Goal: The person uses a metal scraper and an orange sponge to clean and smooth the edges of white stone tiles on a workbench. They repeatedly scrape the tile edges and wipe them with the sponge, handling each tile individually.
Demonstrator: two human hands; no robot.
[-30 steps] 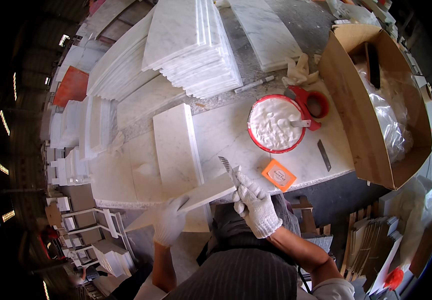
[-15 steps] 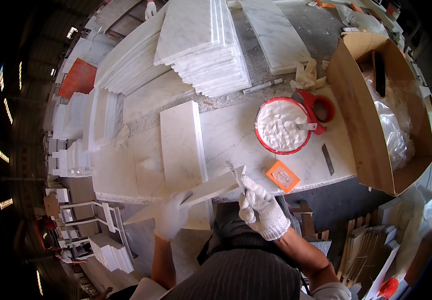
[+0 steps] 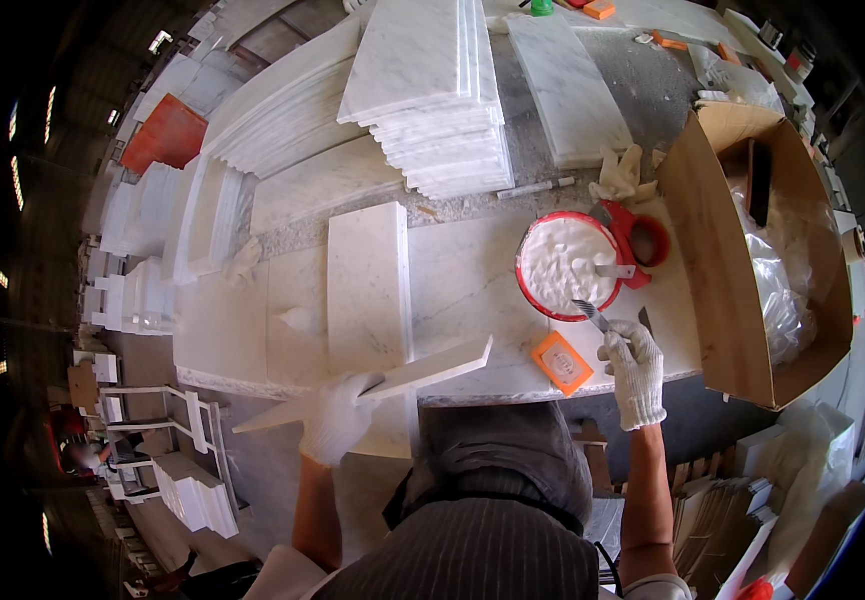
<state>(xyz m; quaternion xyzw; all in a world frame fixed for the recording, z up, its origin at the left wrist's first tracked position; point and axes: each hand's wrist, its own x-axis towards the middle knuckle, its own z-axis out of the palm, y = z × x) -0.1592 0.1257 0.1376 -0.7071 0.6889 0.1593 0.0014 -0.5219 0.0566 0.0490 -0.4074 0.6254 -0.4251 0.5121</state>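
Observation:
My left hand (image 3: 337, 415), in a white knit glove, grips a thin white marble strip (image 3: 437, 368) near its middle. The strip slants up to the right over the table's front edge. My right hand (image 3: 636, 372), gloved too, is closed around a small metal scraper (image 3: 590, 314) whose dark, streaked end is at the near rim of a red-rimmed tub (image 3: 522, 283). White paste (image 3: 562, 255) fills the tub, and a metal handle (image 3: 614, 270) sticks out of it. Just left of my right hand lies an orange box (image 3: 562, 363). Below the strip a white marble slab (image 3: 364, 285) rests on the table.
Stacked marble slabs (image 3: 422, 75) stand at the back. A red tape dispenser (image 3: 642, 240) sits beside the tub. At the right is an open cardboard box (image 3: 727, 270) holding clear plastic. Crumpled gloves (image 3: 620, 175) lie behind the tub. A wheeled-looking white frame (image 3: 177, 430) stands at lower left.
My right hand has moved right with the scraper, from the strip's right end to the tub. My left hand keeps the strip at nearly the same place.

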